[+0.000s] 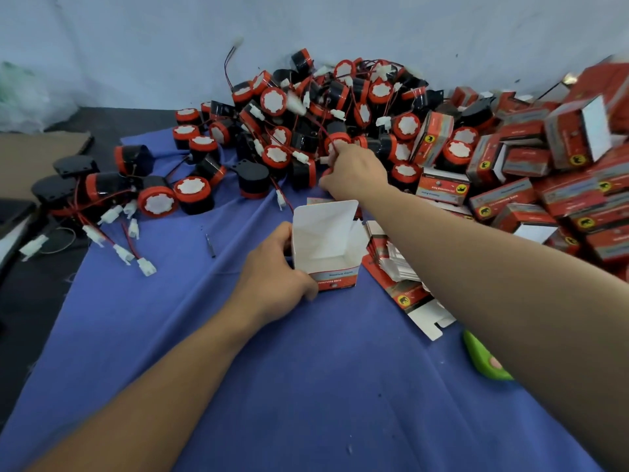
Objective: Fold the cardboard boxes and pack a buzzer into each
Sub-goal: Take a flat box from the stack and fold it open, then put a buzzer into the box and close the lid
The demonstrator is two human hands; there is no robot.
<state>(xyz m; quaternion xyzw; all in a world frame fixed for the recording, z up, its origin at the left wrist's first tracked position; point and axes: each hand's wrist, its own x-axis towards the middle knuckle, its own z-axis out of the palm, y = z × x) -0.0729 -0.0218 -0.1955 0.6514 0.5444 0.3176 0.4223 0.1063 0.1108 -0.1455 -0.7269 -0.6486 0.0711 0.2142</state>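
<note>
Near the bottom of the frame, a wide blue cloth (306,386), spread out flat, likely to stop small parts from rolling away. At the lower right, a small green plastic thing (483,359), half hidden behind the right arm. Cannot tell what.

In the middle, the left hand (272,277), fingers curled round the left side of a small red-and-white cardboard box (326,247). Held upright on the cloth, top flaps open, white inside showing, ready for dropping a buzzer straight in. Nothing inside yet. Just to the right, a fanned stack of flat unfolded boxes (398,267), kept close for quick picking.

Further up, the right hand (354,172), stretched out to the near edge of the big heap of round red-and-black buzzers with red wires and white plugs (289,131). Fingers curled tight, gripping something red, most likely one buzzer (327,172) or its wire. Mostly hidden under the hand. Looks like the fetching step: box folded and waiting, buzzer not yet lifted out.

At the upper right, a tall pile of closed red boxes (527,172), probably the packed ones, kept apart from the loose buzzers. Behind everything, a pale wall (136,46).
</note>
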